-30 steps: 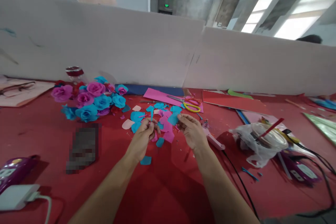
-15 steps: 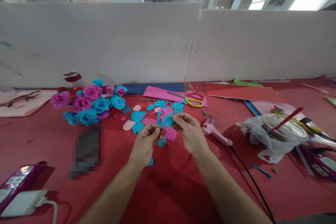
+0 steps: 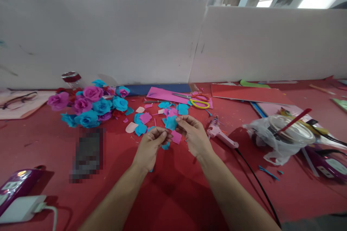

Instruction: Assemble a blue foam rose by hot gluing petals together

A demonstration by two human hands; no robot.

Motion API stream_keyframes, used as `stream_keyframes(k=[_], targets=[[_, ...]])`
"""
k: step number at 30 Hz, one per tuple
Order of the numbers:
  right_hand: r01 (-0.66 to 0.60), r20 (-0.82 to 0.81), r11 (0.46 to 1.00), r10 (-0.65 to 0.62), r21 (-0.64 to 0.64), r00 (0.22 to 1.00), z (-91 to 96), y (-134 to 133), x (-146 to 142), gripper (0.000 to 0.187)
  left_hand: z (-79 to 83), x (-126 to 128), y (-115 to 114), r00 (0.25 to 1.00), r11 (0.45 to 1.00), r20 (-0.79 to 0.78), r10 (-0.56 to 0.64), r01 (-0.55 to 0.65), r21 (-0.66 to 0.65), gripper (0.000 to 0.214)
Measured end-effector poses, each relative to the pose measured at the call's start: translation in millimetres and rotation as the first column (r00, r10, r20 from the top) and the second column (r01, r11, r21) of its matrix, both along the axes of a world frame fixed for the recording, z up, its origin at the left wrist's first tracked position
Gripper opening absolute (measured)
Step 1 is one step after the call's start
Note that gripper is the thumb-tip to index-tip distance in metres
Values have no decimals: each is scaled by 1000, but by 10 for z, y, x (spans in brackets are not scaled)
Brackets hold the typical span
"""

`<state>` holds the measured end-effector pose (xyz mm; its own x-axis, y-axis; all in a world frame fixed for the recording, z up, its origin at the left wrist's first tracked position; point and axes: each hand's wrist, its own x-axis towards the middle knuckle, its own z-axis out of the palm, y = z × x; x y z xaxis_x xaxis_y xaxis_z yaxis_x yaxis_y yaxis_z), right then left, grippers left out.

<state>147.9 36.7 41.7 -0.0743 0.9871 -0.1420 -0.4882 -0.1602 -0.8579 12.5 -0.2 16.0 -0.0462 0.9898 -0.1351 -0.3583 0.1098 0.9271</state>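
My right hand (image 3: 193, 133) pinches a blue paper petal (image 3: 171, 122) between thumb and fingertips. Just left of it, my left hand (image 3: 151, 144) is closed in a pinch near the petal's lower edge; whatever lies between those fingertips is too small to make out. Under and around both hands lie loose cut paper pieces, among them a pink square (image 3: 176, 137), a magenta petal (image 3: 145, 117) and a pale pink petal (image 3: 131, 127). A pink glue gun (image 3: 222, 137) rests on the red table right of my right hand.
Finished paper roses (image 3: 92, 106) cluster at the left. Scissors (image 3: 199, 103) lie on a magenta sheet behind the hands. A plastic-bagged tub (image 3: 291, 130) stands at right, purple power strips (image 3: 18, 186) at both sides. A white partition (image 3: 108, 39) closes the back.
The blue petal in my right hand has shifted slightly left and turned. A thin blue strip seen upright above my left fingertips no longer shows. The view has tilted a little.
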Motion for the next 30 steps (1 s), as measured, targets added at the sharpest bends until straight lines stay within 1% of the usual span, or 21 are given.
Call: stream_keyframes(k=[3, 7, 13, 17, 24, 30], targets=[[-9, 2, 1000, 9, 7, 1000, -13, 6, 0, 24, -11, -3, 0, 1000, 1000, 16, -23, 23, -19, 15], [-1, 15, 1000, 1, -7, 1000, -9, 10, -1, 24, -16, 3, 1, 993, 995, 85, -78, 83, -52, 18], [4, 26, 1000, -4, -10, 1000, 13, 0, -3, 24, 1, 11, 5, 988, 993, 132, -81, 92, -77, 17], [4, 33, 1000, -3, -15, 999, 13, -3, 0, 24, 0, 13, 7, 990, 993, 112, -89, 97, -68, 18], [-5, 33, 1000, 5, 5, 999, 15, -5, 2, 23, -25, 9, 4, 998, 997, -11, -67, 67, -23, 14], [-1, 31, 1000, 0, 13, 1000, 9, -10, -5, 24, -10, 10, -3, 1000, 1000, 5, -25, 25, -12, 21]])
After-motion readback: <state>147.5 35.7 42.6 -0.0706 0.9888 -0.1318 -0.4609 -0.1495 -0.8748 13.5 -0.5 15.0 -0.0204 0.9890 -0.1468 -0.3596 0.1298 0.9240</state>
